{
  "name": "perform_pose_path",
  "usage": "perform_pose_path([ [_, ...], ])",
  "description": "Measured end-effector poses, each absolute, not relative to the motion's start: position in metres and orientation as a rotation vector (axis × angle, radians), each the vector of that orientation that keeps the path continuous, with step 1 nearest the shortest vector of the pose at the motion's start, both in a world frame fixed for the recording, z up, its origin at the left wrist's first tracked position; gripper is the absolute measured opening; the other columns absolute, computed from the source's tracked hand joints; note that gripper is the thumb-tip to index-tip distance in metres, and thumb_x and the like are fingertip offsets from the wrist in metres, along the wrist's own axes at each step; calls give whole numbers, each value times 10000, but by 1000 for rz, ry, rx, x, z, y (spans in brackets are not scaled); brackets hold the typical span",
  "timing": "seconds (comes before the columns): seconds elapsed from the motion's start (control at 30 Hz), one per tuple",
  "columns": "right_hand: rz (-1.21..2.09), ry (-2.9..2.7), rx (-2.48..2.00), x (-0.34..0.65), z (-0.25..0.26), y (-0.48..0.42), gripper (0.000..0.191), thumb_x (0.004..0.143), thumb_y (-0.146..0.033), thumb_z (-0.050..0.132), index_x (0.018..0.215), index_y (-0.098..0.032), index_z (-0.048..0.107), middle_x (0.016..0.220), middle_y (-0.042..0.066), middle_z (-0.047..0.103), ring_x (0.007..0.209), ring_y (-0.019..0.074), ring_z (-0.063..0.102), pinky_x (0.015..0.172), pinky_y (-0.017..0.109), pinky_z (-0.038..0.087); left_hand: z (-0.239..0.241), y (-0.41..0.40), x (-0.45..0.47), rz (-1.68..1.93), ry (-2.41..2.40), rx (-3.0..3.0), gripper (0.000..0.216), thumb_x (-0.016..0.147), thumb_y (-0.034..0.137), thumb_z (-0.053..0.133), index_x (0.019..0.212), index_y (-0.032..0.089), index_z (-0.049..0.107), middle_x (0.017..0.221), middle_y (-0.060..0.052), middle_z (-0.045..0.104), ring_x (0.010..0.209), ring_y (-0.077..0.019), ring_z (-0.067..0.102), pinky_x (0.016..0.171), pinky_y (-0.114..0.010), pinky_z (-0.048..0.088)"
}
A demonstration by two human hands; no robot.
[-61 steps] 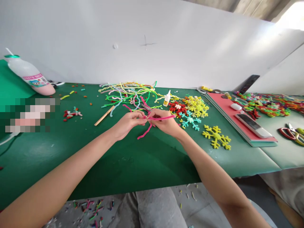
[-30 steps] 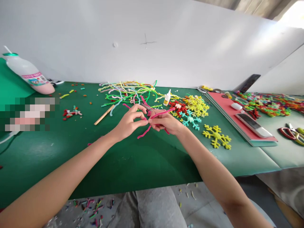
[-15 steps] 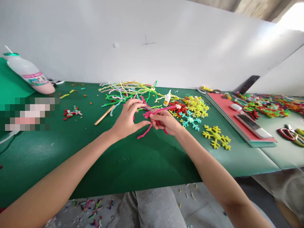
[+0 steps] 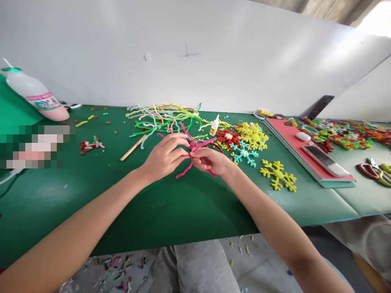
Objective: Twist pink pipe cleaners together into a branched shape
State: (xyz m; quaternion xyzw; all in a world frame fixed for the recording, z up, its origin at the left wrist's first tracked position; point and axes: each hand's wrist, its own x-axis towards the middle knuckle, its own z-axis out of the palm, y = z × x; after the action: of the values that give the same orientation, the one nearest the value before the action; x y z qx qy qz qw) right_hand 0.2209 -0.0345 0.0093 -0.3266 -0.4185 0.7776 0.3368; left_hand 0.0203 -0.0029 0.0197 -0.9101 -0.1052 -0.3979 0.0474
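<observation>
Bright pink pipe cleaners [image 4: 185, 170] are bunched between my hands, with loose ends sticking out several ways. My left hand [image 4: 165, 156] pinches them at the centre with thumb and fingertips together. From the other side, my right hand [image 4: 210, 159] grips the same bunch, its fingers curled under. Fingertips of both hands almost meet there and hide part of the join. Just behind them lies what looks like a pair of scissors, its dark red handle [image 4: 219, 146] partly covered. A turquoise pipe-cleaner snowflake [image 4: 244, 154] rests right of my right hand.
Loose pipe cleaners [image 4: 165, 116], a wooden stick [image 4: 133, 147] and a small glue bottle [image 4: 215, 126] lie beyond my hands. Yellow snowflakes [image 4: 252, 136] and an olive one [image 4: 278, 175] are rightward, near a red folder [image 4: 305, 148] with a phone [image 4: 325, 160]. A drink bottle [image 4: 39, 95] stands left.
My left thumb and fingers, spread apart before, have closed on the pink pipe cleaners at the centre. The pink strand over my right hand has swung and now points less far right.
</observation>
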Motion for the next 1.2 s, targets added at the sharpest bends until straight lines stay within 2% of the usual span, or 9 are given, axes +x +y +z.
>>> perform_pose_path([
  [0.17, 1843, -1172, -842, 220, 12, -37, 319, 727, -286, 754, 620, -148, 488, 514, -53, 495, 374, 31, 393, 322, 176, 148, 23, -6, 24, -1355, -580, -2952, 134, 876, 204, 602, 747, 191, 571, 1026, -73, 572, 1131, -251, 536, 1010, -490, 438],
  [0.37, 1606, -1344, -831, 219, 13, -42, 278, 780, -304, 728, 725, -174, 489, 537, -52, 558, 398, 60, 475, 354, 183, 159, 24, -4, 25, -1477, -1091, -3358, 223, 820, 305, 646, 652, 171, 588, 1009, -63, 535, 1019, -229, 528, 832, -392, 499],
  [0.47, 1399, -1494, -777, 218, 11, -41, 274, 806, -313, 708, 705, -175, 494, 532, -54, 555, 406, 63, 472, 390, 192, 258, 23, -3, 27, -1725, -1546, -3545, 194, 724, 290, 701, 608, 157, 621, 984, -58, 527, 900, -195, 541, 766, -354, 493],
  [0.6, 1098, -1661, -780, 216, 9, -41, 280, 810, -314, 704, 656, -166, 522, 557, -51, 540, 444, 60, 467, 464, 213, 361, 25, -4, 29, -1857, -2013, -3591, 164, 649, 284, 741, 623, 156, 642, 967, -48, 539, 830, -174, 553, 816, -382, 475],
  [0.73, 1113, -1583, -840, 215, 11, -42, 265, 811, -319, 703, 680, -169, 529, 538, -51, 545, 424, 59, 454, 431, 204, 329, 28, -3, 24, -1407, -1528, -3469, 226, 785, 372, 665, 682, 172, 641, 1079, -78, 551, 1040, -255, 548, 956, -468, 431],
  [0.8, 1286, -1452, -862, 215, 11, -42, 266, 823, -339, 685, 694, -166, 530, 509, -48, 546, 378, 59, 430, 371, 202, 274, 27, -2, 22, -1316, -1130, -3205, 204, 832, 393, 644, 854, 191, 661, 1183, -98, 538, 1191, -284, 487, 1045, -501, 369],
  [0.9, 1616, -1203, -862, 216, 12, -40, 308, 802, -333, 694, 641, -160, 496, 507, -43, 526, 376, 54, 431, 329, 192, 228, 23, 1, 18, -1245, -684, -2886, 333, 835, 366, 677, 1120, 212, 602, 1242, -123, 525, 1272, -288, 448, 1086, -500, 357],
  [1.03, 1973, -990, -811, 217, 12, -37, 304, 791, -275, 671, 599, -148, 473, 494, -55, 466, 376, 27, 382, 321, 160, 224, 19, 4, 16, -1161, -404, -2733, 144, 886, 207, 614, 1028, 225, 621, 1164, -91, 583, 1271, -258, 480, 1077, -463, 409],
  [1.2, 2068, -968, -807, 218, 8, -36, 281, 791, -245, 655, 603, -146, 472, 497, -51, 471, 373, 29, 387, 326, 155, 223, 21, 4, 15, -1160, -303, -2740, 68, 892, 163, 592, 915, 210, 635, 1118, -79, 610, 1247, -250, 509, 1041, -440, 457],
])
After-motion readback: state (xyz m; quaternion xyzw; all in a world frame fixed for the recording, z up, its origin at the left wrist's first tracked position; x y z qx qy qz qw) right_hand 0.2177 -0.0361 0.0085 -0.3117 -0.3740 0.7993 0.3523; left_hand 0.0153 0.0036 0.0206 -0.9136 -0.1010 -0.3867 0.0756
